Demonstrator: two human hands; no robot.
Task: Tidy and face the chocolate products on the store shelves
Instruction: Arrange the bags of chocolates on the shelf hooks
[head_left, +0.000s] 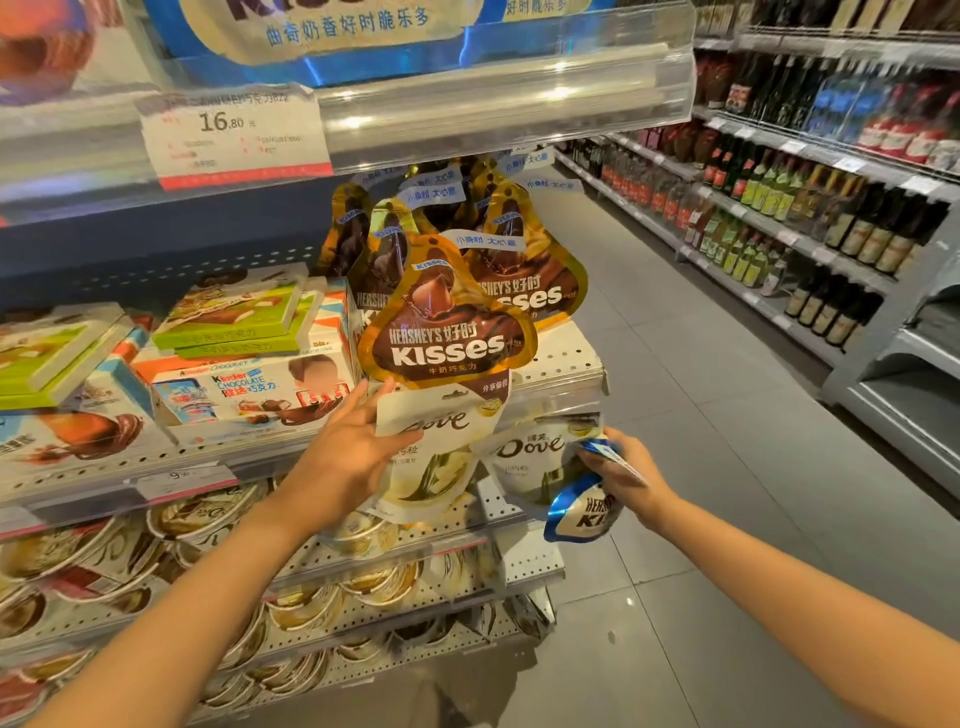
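Where fingers (592, 460) grip, blue Kisses bag (584, 512) half hidden.

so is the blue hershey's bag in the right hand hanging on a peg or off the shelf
Off the shelf. The blue Hershey's bag dangles from the right hand, out over the aisle floor, beside the white Dove bag.

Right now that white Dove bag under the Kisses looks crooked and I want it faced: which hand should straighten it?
The left hand. It already rests on the white Dove bag, while the right hand is busy gripping a blue Kisses bag.
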